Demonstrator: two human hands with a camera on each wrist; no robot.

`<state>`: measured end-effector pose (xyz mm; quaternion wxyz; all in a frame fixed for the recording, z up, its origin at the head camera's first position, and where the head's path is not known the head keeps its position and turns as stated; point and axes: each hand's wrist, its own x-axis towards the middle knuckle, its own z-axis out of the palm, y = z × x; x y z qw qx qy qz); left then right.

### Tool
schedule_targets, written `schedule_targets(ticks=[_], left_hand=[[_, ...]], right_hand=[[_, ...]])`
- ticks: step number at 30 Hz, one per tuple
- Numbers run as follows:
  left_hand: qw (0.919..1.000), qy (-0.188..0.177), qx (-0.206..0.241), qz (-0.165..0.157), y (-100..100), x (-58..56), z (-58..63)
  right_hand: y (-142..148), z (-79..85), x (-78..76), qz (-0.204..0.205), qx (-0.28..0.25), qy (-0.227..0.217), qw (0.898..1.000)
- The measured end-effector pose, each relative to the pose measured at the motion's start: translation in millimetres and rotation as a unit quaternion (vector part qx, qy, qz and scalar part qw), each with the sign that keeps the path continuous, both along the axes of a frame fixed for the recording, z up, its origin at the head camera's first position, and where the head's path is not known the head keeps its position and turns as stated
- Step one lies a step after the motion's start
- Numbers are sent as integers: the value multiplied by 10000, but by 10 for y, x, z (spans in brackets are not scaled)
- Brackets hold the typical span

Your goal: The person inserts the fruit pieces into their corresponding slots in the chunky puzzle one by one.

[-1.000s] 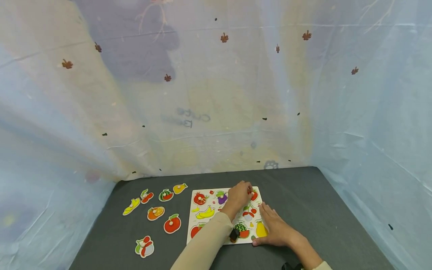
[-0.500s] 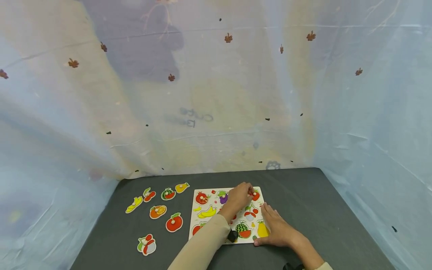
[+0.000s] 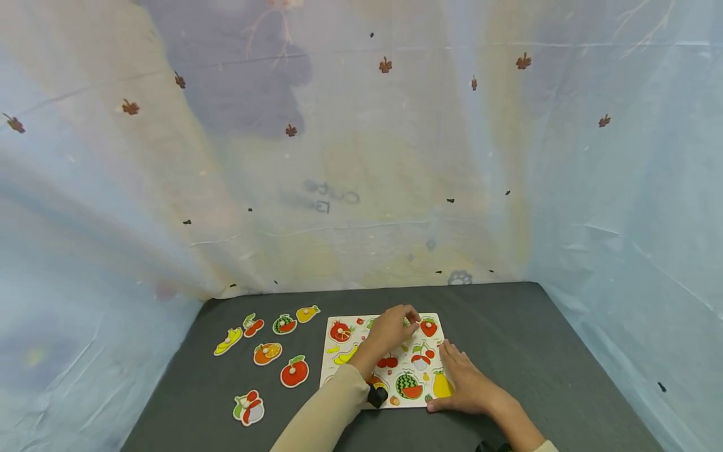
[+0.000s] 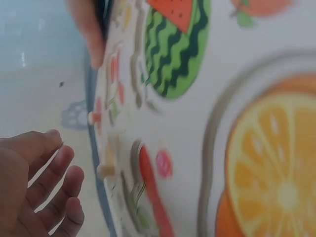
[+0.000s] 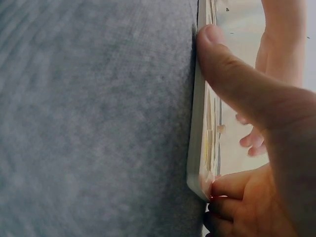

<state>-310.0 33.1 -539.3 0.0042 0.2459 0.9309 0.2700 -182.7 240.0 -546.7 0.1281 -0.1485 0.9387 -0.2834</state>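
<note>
A white fruit peg-puzzle board (image 3: 367, 317) lies on the dark table. My left hand (image 3: 390, 329) hovers over its upper part, fingers loosely bent and nothing between them. Just right of those fingertips a strawberry piece (image 3: 428, 327) sits in the board's upper right corner. In the left wrist view the left hand (image 4: 39, 187) is apart from the board, where small knobs stand up. My right hand (image 3: 471, 386) rests at the lower right corner, fingers straight along the right side. Its thumb (image 5: 222, 57) presses the near edge in the right wrist view.
Loose knobbed pieces lie left of the board: a banana (image 3: 228, 342), a watermelon (image 3: 285, 324), a pear (image 3: 307, 314), an orange (image 3: 267, 353), a red apple-like fruit (image 3: 294, 371) and others. A pomegranate piece (image 3: 341, 331) sits in the board. Sheeting surrounds the table.
The left hand has let go of the strawberry piece and drawn back a little to the left, uncovering it. The right hand has stayed at the board's corner.
</note>
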Motion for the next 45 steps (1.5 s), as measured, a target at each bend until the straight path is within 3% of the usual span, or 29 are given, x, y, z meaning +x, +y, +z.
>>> schedule_targets(ticks=[7, 12, 24, 36, 45], left_hand=[[9997, -1, 244, 44, -260, 46, 106], [9994, 39, 288, 192, -472, 65, 87], [9960, -4, 504, 744, -1075, 143, 59], [9872, -17, 637, 1461, -1747, 193, 14], [9807, 83, 706, 1820, -2177, 295, 74]], right_hand=[[2, 1, 5, -56, 24, 26, 10000], [-7, -12, 1, -64, 50, -18, 10000], [-18, 28, 12, -91, 87, 6, 9999], [-39, 36, 5, -59, 92, -24, 9999], [-46, 41, 16, -78, 42, -46, 9999]])
